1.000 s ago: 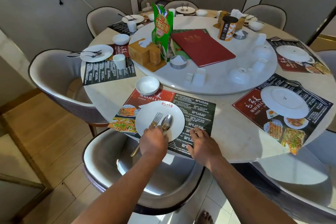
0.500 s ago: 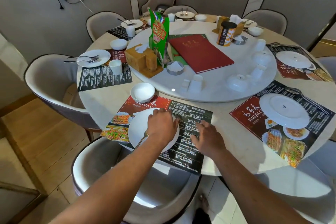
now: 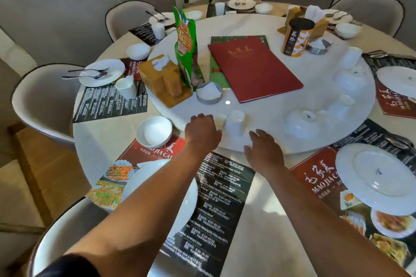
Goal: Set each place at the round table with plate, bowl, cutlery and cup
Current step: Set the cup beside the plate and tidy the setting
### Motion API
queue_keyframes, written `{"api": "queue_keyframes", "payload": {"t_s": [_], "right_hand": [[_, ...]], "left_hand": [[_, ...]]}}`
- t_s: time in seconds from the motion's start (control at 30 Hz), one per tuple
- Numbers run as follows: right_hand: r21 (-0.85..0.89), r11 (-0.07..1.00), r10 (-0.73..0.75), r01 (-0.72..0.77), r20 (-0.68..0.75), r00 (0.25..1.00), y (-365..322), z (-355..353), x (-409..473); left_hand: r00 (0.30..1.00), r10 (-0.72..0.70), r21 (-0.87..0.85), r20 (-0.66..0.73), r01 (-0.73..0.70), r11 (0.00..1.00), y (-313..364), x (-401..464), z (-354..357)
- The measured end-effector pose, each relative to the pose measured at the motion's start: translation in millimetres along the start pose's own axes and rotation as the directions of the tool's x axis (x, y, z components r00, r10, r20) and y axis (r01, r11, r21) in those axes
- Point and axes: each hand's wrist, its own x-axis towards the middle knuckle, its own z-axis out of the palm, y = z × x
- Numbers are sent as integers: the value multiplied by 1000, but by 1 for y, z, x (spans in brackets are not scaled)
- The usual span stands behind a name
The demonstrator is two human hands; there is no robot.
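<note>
Two hands, round white cup, marble turntable

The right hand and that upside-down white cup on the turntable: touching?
Apart. In the head view, the right hand hovers with straight fingers short of the cup; bare turntable shows between them.

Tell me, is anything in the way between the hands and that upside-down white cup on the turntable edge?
Nothing visible is. The left hand is just left of the upside-down white cup, the right hand is just below and right of it, with only bare white marble turntable between. Whether the left hand's fingers touch the cup is unclear.
</note>
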Motion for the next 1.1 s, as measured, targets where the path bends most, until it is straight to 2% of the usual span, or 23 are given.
{"api": "queue_keyframes", "payload": {"t_s": [0.17, 0.33, 0.57, 0.67, 0.8, 0.97, 1.1], "right_hand": [[-34, 997, -63, 62, -38, 997, 13, 14, 8], [-46, 995, -87, 84, -81, 993, 16, 20, 6], [-47, 996, -73, 71, -49, 996, 15, 22, 6], [-56, 997, -51, 49, -48, 998, 10, 22, 3], [-20, 1000, 13, -14, -69, 998, 1, 26, -17], [43, 997, -53, 63, -209, 977, -10, 53, -77], [80, 996, -12, 27, -179, 984, -8, 66, -98]], "left_hand": [[997, -22, -27, 73, 24, 999, 5, 29, 20], [996, -64, -80, 61, 69, 994, 8, 37, 25], [992, -85, -106, 92, 94, 990, -20, 11, 19], [997, -23, -112, 70, 30, 993, -37, -14, 11], [990, 124, 4, 72, -125, 992, -49, -46, 3], [967, 222, 110, 124, -236, 966, -46, -67, 5], [948, 280, 164, 150, -303, 939, -41, -73, 11]]}}
